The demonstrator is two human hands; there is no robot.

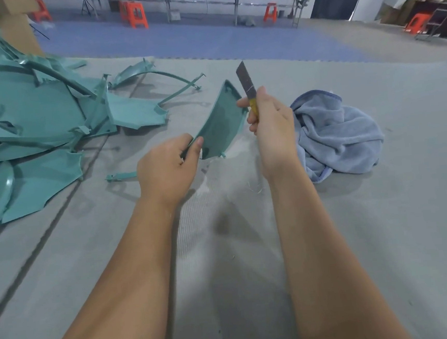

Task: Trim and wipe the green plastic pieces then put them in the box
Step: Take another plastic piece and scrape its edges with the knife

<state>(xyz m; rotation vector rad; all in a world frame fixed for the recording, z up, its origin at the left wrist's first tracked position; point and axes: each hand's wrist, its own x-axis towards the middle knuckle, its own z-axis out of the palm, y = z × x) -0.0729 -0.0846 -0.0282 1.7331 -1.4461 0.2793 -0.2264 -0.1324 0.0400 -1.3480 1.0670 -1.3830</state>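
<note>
The left hand (167,169) pinched the near corner of a curved green plastic piece (218,123), thumb on top and fingers curled beneath, holding it tilted up above the grey mat (331,241). The right hand (270,127) was wrapped around the yellow handle of a utility knife (247,88) — its dark blade stood upright, just beside the far right edge of the piece. Whether the blade touched the plastic could not be told. To the left lay a pile of green plastic pieces (36,118), heaped and overlapping on the mat, with a small green offcut (121,176) lying apart near the left hand. A crumpled blue towel (335,135) sat on the mat just right of the right hand. Orange stools (134,13) stood by long tables far behind.
</note>
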